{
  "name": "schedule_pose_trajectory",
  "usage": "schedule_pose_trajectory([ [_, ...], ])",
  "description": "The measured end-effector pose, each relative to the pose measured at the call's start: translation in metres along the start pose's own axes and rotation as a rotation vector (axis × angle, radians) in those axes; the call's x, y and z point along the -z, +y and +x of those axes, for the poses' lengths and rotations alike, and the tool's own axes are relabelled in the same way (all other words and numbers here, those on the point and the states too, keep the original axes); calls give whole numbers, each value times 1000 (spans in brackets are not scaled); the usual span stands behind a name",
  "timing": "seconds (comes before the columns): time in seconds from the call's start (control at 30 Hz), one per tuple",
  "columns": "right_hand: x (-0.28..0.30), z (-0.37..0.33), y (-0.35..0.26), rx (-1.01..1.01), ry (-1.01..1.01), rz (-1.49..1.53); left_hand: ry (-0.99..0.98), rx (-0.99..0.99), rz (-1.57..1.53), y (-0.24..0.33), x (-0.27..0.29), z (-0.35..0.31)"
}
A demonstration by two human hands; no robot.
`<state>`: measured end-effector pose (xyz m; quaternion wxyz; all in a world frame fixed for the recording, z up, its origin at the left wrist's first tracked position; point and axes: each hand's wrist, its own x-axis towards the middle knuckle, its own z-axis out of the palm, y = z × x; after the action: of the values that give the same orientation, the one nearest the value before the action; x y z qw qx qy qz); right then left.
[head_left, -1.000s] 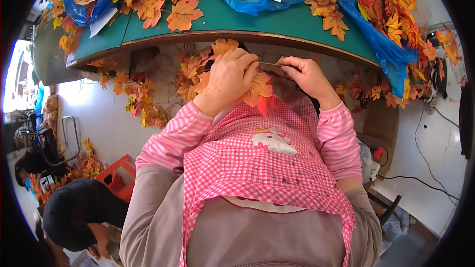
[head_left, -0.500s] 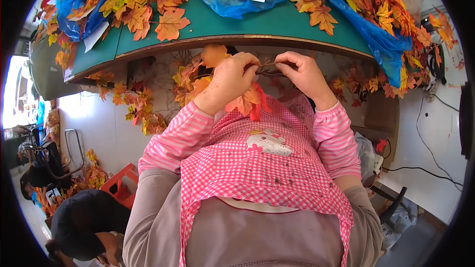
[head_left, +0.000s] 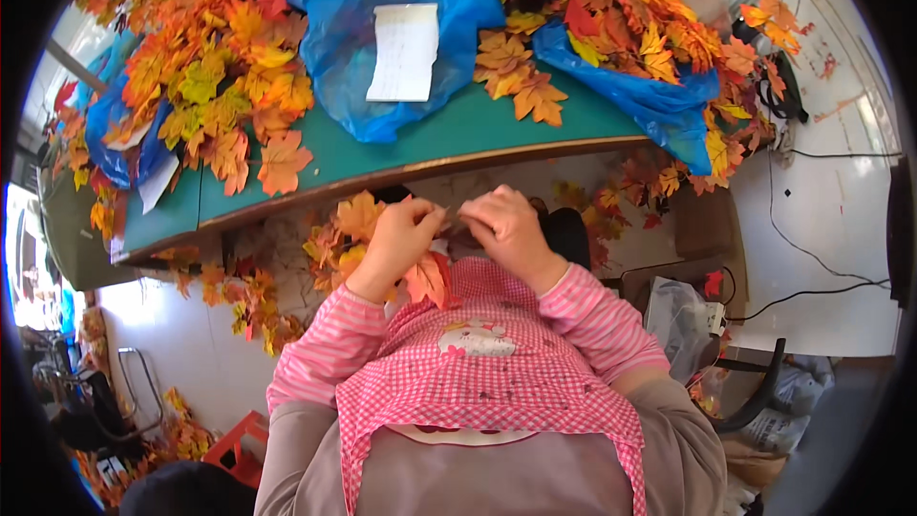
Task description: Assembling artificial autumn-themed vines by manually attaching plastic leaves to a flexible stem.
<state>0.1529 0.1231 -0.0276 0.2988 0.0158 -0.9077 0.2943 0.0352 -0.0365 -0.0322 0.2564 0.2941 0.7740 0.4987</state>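
Observation:
My left hand (head_left: 401,241) is closed in a pinch on an artificial maple-leaf garland, in front of the table edge. Orange leaves (head_left: 358,218) of the garland stick out on that hand's left, and a red-orange leaf (head_left: 426,279) hangs below its fingers over my pink checked apron (head_left: 478,373). Close by on the right, my right hand (head_left: 514,234) is curled with thumb and fingers pressed together. Its fingertips almost meet those of the left hand; what they pinch is too small to make out.
The green table (head_left: 353,164) bears heaps of maple leaves (head_left: 253,48) and a blue plastic bag (head_left: 325,14) with a white paper slip (head_left: 403,53) on it. Another blue bag (head_left: 630,72) droops over the edge at right. A red crate (head_left: 239,449) and a dark-capped person (head_left: 186,490) are at lower left.
The view has shifted, showing more of the table top. My hands have come closer together, and the thin brown stem that was stretched between them is no longer plainly visible.

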Motion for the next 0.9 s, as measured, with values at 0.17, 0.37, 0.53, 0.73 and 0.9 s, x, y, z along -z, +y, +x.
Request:
schedule_pose_trajectory([
  [0.17,-10,-23,10,-252,-121,227,51,-50,-108,-17,-17,0],
  [0.37,40,8,46,-287,-256,216,126,-250,150,-44,-32,2],
  [0.53,86,95,96,-164,386,72,50,-324,173,-70,-44,11],
  [0.73,92,191,154,-167,467,-375,42,-269,147,-71,-41,9],
  [0.9,144,240,248,-429,374,-223,11,-183,113,-73,-40,14],
])
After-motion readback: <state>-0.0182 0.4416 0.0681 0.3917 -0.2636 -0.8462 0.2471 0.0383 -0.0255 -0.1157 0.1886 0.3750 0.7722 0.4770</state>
